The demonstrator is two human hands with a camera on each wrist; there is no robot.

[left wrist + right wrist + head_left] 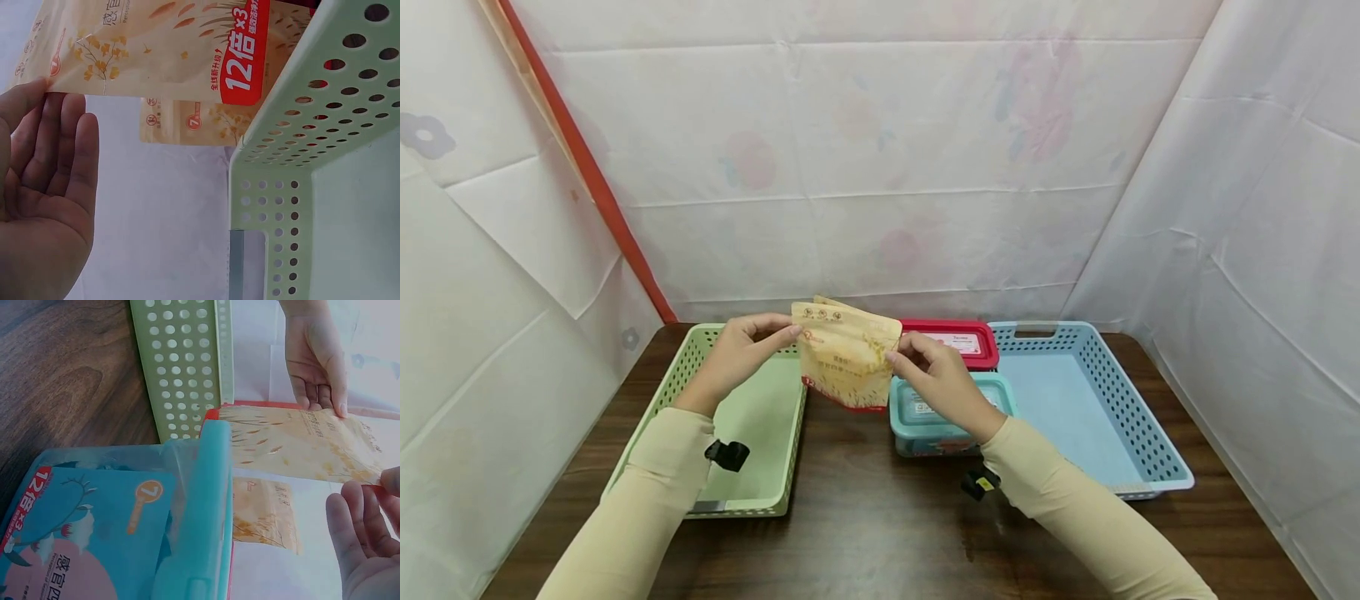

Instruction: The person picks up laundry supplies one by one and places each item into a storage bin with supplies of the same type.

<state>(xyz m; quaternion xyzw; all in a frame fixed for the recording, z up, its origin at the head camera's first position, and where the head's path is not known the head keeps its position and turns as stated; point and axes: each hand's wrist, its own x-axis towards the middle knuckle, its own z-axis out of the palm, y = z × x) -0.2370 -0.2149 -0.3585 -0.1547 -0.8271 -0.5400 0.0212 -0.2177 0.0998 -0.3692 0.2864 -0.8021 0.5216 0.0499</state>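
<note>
Both hands hold up a cream-yellow pouch [846,358] with a red lower edge, above the table between two baskets. My left hand [737,354] pinches one upper corner between thumb and fingers. At the opposite side edge, my right hand [951,387] pinches the pouch the same way. A second, similar pouch [181,125] is behind it, mostly hidden; the right wrist view also shows this rear pouch [262,509]. Just under my right hand sits a teal-lidded plastic box [951,425], with printed blue and pink packaging showing through its side.
A red-lidded box [988,333] stands behind the teal one. On the left is a light green perforated basket [760,417], below my left forearm. A light blue basket [1075,392] lies at right. The dark wooden table [865,517] meets white floral sheeting at back and sides.
</note>
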